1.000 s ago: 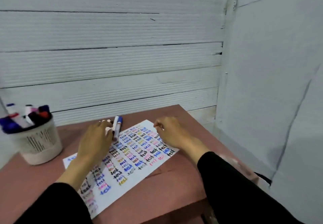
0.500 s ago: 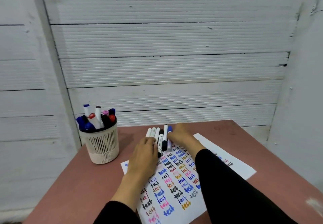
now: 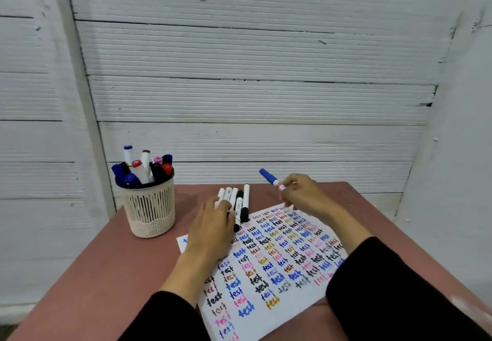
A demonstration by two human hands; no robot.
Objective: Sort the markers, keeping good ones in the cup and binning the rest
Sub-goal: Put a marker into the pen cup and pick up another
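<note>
The right hand (image 3: 303, 197) had a blue-capped marker (image 3: 270, 178) pinched between thumb and fingertips, lifted clear of the surface (image 3: 111, 266) with the cap pointing up and away to the left. My guess is it was picked out for a test scribble, since the sheet of paper (image 3: 279, 274) right under that hand was already packed with "test" scrawls in lots of colours.

The left hand (image 3: 213, 223) lay flat with its fingers (image 3: 225, 206) loosely together on the near ends of a row of loose markers (image 3: 237, 202), probably to stop them rolling. Those sat side by side just past its fingertips, at the paper's far corner.

The mesh cup (image 3: 149, 207) stood off to the left of that hand, well apart, stuffed with capped markers. I couldn't spot a bin anywhere.
</note>
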